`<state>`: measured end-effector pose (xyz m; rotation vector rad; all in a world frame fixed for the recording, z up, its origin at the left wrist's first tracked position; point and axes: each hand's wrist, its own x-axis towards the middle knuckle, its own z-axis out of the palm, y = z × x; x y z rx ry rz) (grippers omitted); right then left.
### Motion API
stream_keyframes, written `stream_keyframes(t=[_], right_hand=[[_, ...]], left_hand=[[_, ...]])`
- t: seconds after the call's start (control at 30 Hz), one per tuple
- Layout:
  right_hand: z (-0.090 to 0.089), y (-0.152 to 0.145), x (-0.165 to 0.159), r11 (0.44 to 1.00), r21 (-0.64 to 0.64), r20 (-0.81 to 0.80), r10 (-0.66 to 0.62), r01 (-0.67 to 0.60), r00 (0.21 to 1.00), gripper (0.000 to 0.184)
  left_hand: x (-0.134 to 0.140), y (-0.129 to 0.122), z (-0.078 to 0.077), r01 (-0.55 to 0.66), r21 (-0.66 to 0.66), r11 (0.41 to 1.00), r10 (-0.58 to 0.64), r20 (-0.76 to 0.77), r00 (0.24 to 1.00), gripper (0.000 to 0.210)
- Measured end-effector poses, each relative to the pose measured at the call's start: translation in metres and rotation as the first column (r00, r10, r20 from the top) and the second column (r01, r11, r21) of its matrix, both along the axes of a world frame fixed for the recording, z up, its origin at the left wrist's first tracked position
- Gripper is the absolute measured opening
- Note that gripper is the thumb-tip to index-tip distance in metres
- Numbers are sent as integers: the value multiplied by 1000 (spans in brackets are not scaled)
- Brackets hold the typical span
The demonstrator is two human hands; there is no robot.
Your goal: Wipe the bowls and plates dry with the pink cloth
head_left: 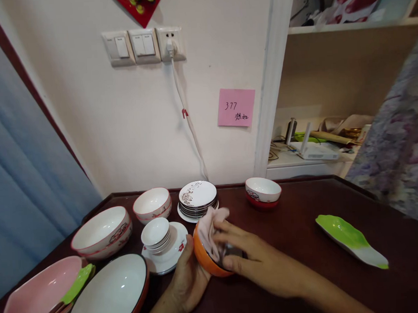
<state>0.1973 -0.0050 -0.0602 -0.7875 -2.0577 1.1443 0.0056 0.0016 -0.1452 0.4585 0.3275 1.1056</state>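
An orange bowl is tilted above the dark table, its opening turned toward the right. My left hand is closed round its left and lower side, thumb up along the outer wall. A pale pink cloth is bunched in the bowl and sticks up over the rim. My right hand reaches into the bowl, its fingers pressing the cloth against the inside. Left of the bowl, small white dishes are stacked on white plates with red flowers.
Patterned plates are stacked near the wall, with a red-and-white bowl to their right. A green leaf-shaped dish lies at the right. Two white bowls, a large bowl and pink dishes crowd the left.
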Motion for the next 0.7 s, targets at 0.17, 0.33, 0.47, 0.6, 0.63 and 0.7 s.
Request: stream_keyframes(t=[0.17, 0.33, 0.47, 0.6, 0.63, 0.7], right_hand=[[-16, -4, -11, 998, -24, 169, 65, -62, 983, 15], [-29, -1, -21, 985, 169, 123, -54, 33, 991, 15], [-28, 1, -20, 911, 406, 386, -240, 69, 891, 20], [-26, 1, -9, 982, 182, 451, -41, -47, 892, 12], [-26, 1, -7, 992, 75, 406, 61, -99, 912, 10], [-26, 2, -6, 983, -81, 232, 180, -166, 956, 9]], left_hand=[[1, -6, -2, 120, 81, 989, -112, -97, 989, 56], [3, -11, 3, 226, 48, 973, -215, -168, 962, 58], [3, -10, 2, 134, 95, 986, -119, -147, 982, 49], [2, -11, 2, 101, 200, 975, -65, -178, 982, 61], [2, -12, 2, 117, 202, 972, -78, -191, 979, 64], [3, -12, 1, 149, 169, 974, -115, -197, 974, 64]])
